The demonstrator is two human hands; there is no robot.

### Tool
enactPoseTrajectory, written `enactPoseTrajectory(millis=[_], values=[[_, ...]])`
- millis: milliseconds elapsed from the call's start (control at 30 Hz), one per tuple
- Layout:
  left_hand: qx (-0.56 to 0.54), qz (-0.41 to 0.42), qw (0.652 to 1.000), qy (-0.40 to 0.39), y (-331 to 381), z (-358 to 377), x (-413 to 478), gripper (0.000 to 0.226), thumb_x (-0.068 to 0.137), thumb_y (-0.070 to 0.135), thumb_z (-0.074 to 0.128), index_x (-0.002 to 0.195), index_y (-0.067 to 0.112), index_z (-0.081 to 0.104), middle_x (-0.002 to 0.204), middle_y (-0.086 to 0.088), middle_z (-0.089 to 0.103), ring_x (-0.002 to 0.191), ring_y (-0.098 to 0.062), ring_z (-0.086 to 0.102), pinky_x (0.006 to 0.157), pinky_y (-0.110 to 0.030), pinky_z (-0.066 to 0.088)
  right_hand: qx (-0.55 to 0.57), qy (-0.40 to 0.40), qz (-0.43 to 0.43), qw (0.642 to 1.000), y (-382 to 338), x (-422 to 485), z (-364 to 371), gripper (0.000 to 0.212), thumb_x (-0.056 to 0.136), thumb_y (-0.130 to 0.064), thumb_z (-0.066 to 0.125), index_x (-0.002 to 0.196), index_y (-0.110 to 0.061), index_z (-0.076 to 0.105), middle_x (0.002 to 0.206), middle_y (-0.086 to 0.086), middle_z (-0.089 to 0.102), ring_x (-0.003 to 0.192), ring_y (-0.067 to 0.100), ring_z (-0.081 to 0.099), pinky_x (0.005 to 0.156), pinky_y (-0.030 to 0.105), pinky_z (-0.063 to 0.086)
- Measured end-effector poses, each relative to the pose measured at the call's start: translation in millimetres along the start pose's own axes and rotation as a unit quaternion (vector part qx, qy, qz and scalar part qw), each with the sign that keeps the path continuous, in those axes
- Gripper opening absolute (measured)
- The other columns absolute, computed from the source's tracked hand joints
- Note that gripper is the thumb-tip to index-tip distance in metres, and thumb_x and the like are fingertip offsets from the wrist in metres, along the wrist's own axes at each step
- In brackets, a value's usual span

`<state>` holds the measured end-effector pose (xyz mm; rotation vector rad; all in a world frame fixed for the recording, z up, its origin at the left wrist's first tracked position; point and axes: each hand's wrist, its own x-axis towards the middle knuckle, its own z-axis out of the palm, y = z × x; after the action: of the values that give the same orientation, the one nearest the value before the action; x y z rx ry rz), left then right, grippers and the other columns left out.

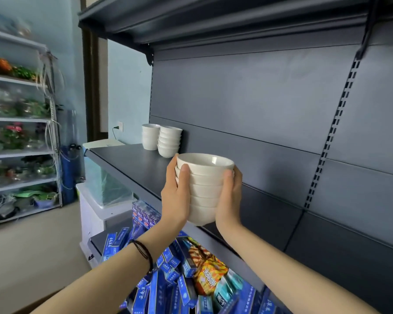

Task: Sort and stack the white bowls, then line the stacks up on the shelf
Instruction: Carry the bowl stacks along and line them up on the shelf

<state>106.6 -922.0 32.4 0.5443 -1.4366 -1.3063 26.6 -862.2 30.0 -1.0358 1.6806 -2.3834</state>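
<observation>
A stack of several white bowls (204,189) hangs in the air just above the front part of the dark grey shelf (132,159). My left hand (176,196) grips its left side and my right hand (229,200) grips its right side, thumbs lying up the stack. Two more stacks of white bowls stand at the far left end of the shelf: a taller-looking one (150,137) at the back and another (169,141) beside it, nearer to me. The two standing stacks touch or nearly touch.
The shelf stretches bare to the right along a grey back panel (259,105). Another shelf hangs overhead (191,21). Below lies a heap of blue boxes and snack packs (186,275). A white rack with plants (21,132) stands at the left.
</observation>
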Motion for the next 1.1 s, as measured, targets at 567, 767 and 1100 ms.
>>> enactPoseTrajectory(millis=[567, 767, 1100], values=[[-0.012, -0.01, 0.999, -0.043, -109.4, 8.8, 196.2, 0.049, 0.096, 0.054, 0.033, 0.144, 0.047, 0.03, 0.123, 0.035, 0.05, 0.109, 0.015, 0.049, 0.086, -0.01, 0.035, -0.025, 0.002, 0.002, 1.0, 136.9, 158.9, 96.8, 0.069, 0.075, -0.066, 0.034, 0.127, -0.023, 0.049, 0.11, -0.018, 0.06, 0.087, -0.017, 0.057, 0.072, 0.007, 0.043], [-0.025, -0.002, 0.997, -0.071, -138.4, 15.8, 235.2, 0.047, 0.09, 0.054, 0.035, 0.136, 0.06, 0.028, 0.125, 0.041, 0.047, 0.116, 0.019, 0.045, 0.088, -0.005, 0.035, -0.036, 0.026, -0.004, 0.999, 161.4, 187.3, 111.9, 0.07, 0.074, -0.067, 0.032, 0.129, -0.027, 0.048, 0.109, -0.02, 0.06, 0.088, -0.017, 0.058, 0.07, 0.005, 0.043], [-0.02, 0.018, 0.98, -0.197, -174.2, 21.2, 316.5, 0.076, 0.084, 0.074, 0.03, 0.15, 0.036, 0.027, 0.148, 0.02, 0.042, 0.137, 0.002, 0.038, 0.118, -0.035, 0.029, -0.077, 0.128, -0.025, 0.989, 195.8, 230.4, 142.7, 0.064, 0.079, -0.071, 0.037, 0.13, -0.035, 0.05, 0.126, -0.007, 0.062, 0.111, 0.01, 0.061, 0.091, 0.035, 0.052]])
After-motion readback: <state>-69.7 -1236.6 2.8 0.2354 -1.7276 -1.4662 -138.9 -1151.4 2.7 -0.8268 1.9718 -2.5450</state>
